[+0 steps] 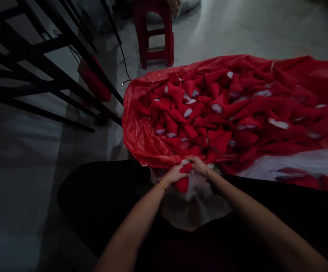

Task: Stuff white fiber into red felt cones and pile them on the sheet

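My left hand (175, 174) is closed around a small red cone-shaped piece (182, 184), its pointed end hanging downward. White filling shows at the top of the piece. Against that white end, the bent fingers of my right hand (197, 165) are pinched; whether they grip the filling or the cloth is too dim to tell. Both hands are just below the near edge of a red plastic sheet or bag (137, 132). On it lies a large heap of similar red stuffed cones (176, 115), many with white filling showing at their open ends.
Below my hands, between my dark-clothed legs, is a pale bag or cloth (194, 207). A red plastic stool (156, 37) stands beyond the heap. Dark metal bars (53, 75) rise at the left. Whitish plastic (299, 162) lies at the right, beside my leg.
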Demonstrator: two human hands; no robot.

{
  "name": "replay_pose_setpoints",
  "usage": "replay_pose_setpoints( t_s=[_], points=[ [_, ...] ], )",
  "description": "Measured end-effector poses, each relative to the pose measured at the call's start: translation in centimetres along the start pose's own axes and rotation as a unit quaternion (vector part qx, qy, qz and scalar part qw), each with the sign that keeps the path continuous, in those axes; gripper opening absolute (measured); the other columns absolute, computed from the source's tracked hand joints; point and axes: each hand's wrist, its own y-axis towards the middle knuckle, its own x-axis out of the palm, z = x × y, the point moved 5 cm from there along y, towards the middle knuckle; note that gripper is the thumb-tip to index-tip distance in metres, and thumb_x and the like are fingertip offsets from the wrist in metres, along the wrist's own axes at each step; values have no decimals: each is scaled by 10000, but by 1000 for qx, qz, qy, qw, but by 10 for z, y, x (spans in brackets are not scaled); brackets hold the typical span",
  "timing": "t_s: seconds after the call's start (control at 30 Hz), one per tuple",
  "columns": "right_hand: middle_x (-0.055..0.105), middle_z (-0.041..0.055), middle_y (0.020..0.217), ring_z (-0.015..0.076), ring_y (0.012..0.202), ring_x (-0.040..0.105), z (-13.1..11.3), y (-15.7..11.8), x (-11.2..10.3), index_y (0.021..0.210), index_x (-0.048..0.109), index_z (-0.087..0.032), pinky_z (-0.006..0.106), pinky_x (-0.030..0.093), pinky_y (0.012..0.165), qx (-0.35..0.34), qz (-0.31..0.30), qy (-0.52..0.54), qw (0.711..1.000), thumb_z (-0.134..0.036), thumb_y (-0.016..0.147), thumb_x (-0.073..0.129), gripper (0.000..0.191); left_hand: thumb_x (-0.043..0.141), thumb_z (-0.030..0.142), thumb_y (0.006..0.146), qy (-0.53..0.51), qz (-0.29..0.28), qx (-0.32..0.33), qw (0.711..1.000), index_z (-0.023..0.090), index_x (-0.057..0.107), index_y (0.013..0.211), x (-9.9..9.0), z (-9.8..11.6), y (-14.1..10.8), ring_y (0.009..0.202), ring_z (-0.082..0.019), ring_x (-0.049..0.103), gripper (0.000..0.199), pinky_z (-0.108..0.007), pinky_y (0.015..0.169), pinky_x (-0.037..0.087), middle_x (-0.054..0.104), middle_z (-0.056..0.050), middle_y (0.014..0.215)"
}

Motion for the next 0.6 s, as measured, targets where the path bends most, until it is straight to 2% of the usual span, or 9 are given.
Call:
replay_pose_setpoints(
  t_s=[0.07, 0.13, 0.23, 0.3, 0.33, 0.4, 0.47, 0.53, 0.6],
  points=[
    [606, -31, 608, 111, 509, 546, 4, 2, -17, 780, 591, -156, 227, 468, 475, 28, 53, 46, 997, -392, 765, 713, 266, 798, 170, 623, -25, 35, -7, 999, 148, 729, 782, -2, -1, 5, 840, -229, 635, 175, -310, 885, 468, 716, -58, 825],
    [518, -67, 514, 98, 416, 464, 4, 3, -40, 741, 504, -198, 211, 381, 385, 41, 134, 89, 986, -478, 747, 651, 317, 811, 130, 586, -70, 99, -29, 992, 156, 709, 729, -10, -3, 9, 815, -212, 632, 177, -293, 870, 472, 703, -36, 760],
    [497, -76, 546, 91, 426, 471, -11, -4, -69, 770, 414, -231, 205, 391, 397, 34, 232, 141, 962, -561, 734, 594, 377, 816, 147, 589, -153, 181, -84, 968, 166, 674, 711, -23, -7, 10, 741, -181, 638, 189, -293, 830, 501, 686, -12, 692],
    [545, -65, 604, 103, 467, 521, -26, -17, -76, 834, 429, -232, 219, 444, 439, 22, 240, 171, 955, -550, 686, 667, 424, 769, 253, 691, -217, 216, -116, 945, 163, 662, 746, -28, -5, 9, 688, -178, 649, 151, -316, 797, 527, 691, -28, 687],
    [567, -59, 626, 115, 477, 541, -33, -26, -74, 886, 441, -233, 233, 463, 450, 17, 230, 184, 955, -538, 667, 705, 459, 725, 300, 748, -259, 232, -124, 929, 159, 659, 769, -30, -1, 9, 668, -178, 655, 157, -328, 787, 538, 697, -39, 698],
    [594, -55, 642, 146, 481, 568, -48, -48, -63, 991, 446, -242, 263, 480, 449, 9, 203, 198, 959, -530, 675, 739, 519, 644, 336, 823, -377, 258, -134, 879, 147, 664, 814, -30, 8, 9, 659, -183, 671, 191, -347, 797, 552, 717, -65, 741],
    [583, -64, 612, 162, 468, 568, -59, -72, -47, 1043, 443, -255, 277, 481, 448, -3, 195, 185, 963, -546, 746, 698, 488, 587, 332, 863, -474, 260, -136, 830, 138, 677, 851, -26, 20, 10, 701, -199, 694, 215, -368, 844, 554, 730, -81, 783],
    [568, -63, 591, 162, 472, 562, -70, -89, -34, 1038, 475, -252, 278, 480, 470, -29, 212, 153, 965, -530, 820, 637, 388, 541, 336, 888, -511, 248, -142, 810, 133, 685, 870, -22, 31, 11, 766, -220, 711, 249, -390, 893, 546, 733, -88, 790],
    [589, -36, 633, 165, 535, 579, -81, -97, -25, 993, 539, -233, 282, 489, 527, -72, 255, 92, 960, -475, 859, 602, 284, 531, 342, 892, -525, 235, -150, 804, 130, 689, 875, -16, 37, 12, 829, -236, 717, 265, -399, 924, 539, 734, -97, 788]
  ],
)
